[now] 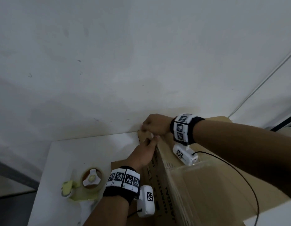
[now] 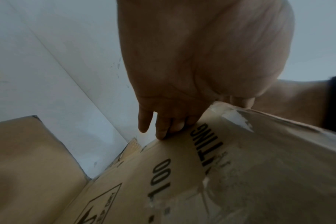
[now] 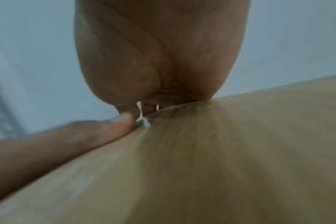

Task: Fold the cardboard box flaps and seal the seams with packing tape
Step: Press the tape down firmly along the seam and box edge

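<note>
1. Cardboard box (image 1: 198, 185) stands on the white tabletop (image 1: 68, 152) at its right side, against the wall (image 1: 108, 62); clear tape runs along its top.
2. At far left, a tape dispenser (image 1: 86, 183) with a yellow-green frame lies on the tabletop, just beside the left wrist and apart from the box.
3. A flat cardboard flap (image 2: 29, 166) lies on the tabletop beside the printed box side.
4. The left hand (image 1: 142, 154) reaches up the printed side, its fingers (image 2: 161, 130) straight and pressing the box's far top edge; its grip encloses nothing.
5. The right hand (image 1: 155, 123) sits on the same far corner, touching the left fingertips; its fingers are curled, and whether its grip pinches anything cannot be told.
</note>
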